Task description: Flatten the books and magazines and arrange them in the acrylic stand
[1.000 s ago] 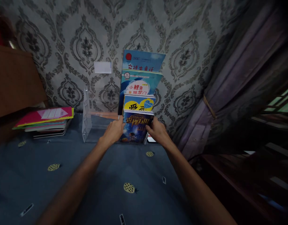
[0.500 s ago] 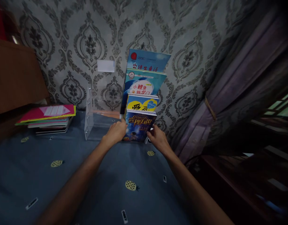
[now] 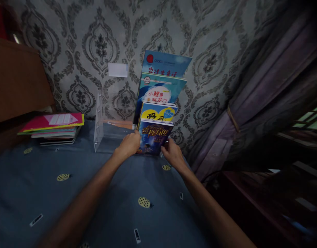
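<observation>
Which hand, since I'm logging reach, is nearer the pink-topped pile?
Left. The left hand is at the left edge of the front book, right of the pile; the right hand is by the book's right edge, farther away.

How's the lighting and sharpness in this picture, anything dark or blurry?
Head view: dim, with the curtain fading into near-black toward the upper right; head view again: the dark-blue book fairly sharp, the left forearm softening toward the bottom edge.
</observation>
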